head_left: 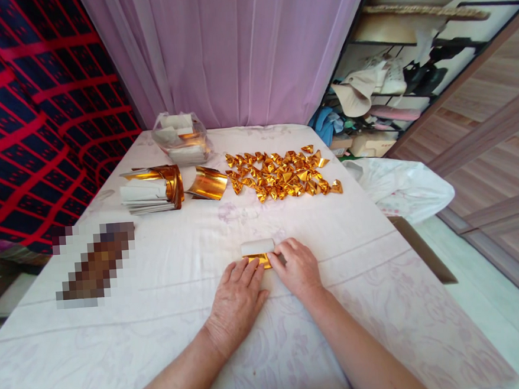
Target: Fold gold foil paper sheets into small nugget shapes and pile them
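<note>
Under two hands [265,280], one gold sheet [258,254]

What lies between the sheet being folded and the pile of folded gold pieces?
Nothing: in the head view, only bare white cloth lies between the sheet under both hands and the gold pieces.

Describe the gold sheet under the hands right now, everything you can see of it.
The gold sheet is a small piece of shiny foil paper, gold on one face and white on the other. It lies flat on the white cloth, partly folded: the white side shows as a band along its far edge, gold nearer the person. The left hand presses its near left part with the fingertips; the right hand holds down its right end. Its near edge is hidden under the fingers.
</note>
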`<state>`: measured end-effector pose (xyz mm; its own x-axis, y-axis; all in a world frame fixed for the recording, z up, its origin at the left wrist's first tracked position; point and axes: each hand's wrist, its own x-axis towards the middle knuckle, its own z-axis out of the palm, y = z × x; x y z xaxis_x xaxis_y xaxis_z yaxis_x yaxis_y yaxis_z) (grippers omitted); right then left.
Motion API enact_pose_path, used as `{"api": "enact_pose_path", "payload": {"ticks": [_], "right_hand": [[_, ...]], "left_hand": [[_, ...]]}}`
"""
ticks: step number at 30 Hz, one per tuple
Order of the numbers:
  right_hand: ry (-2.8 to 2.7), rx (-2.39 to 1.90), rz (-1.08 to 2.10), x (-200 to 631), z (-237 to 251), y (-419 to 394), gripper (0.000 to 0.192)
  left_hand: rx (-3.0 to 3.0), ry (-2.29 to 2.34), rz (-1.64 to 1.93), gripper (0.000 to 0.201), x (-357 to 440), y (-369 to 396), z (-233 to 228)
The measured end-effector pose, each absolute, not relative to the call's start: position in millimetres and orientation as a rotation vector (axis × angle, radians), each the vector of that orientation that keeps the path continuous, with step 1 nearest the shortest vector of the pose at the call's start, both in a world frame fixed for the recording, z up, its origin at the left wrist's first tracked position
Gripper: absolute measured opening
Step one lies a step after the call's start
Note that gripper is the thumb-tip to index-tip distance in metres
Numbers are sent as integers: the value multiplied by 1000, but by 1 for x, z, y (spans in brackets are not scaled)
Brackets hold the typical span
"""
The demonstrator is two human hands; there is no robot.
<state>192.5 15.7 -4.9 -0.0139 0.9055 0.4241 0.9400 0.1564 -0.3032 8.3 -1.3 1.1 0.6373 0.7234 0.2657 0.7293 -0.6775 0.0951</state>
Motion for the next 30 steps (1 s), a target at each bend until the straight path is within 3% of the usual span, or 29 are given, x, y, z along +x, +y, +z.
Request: {"api": "enact_pose_path", "payload": {"ticks": [5,15,30], "right_hand": [[-1904,-1750,-46,194,-7,16,9],[-1794,-1553,138,204,-5,6,17],[-1935,-1657,39,198,-2,-4,21]], "left_hand": [[-2834,-1256,-400,43,9,-1,3],[-2834,-1303,-387,41,10,0,6],[-2832,-1304,-340,38,11,0,8]]}}
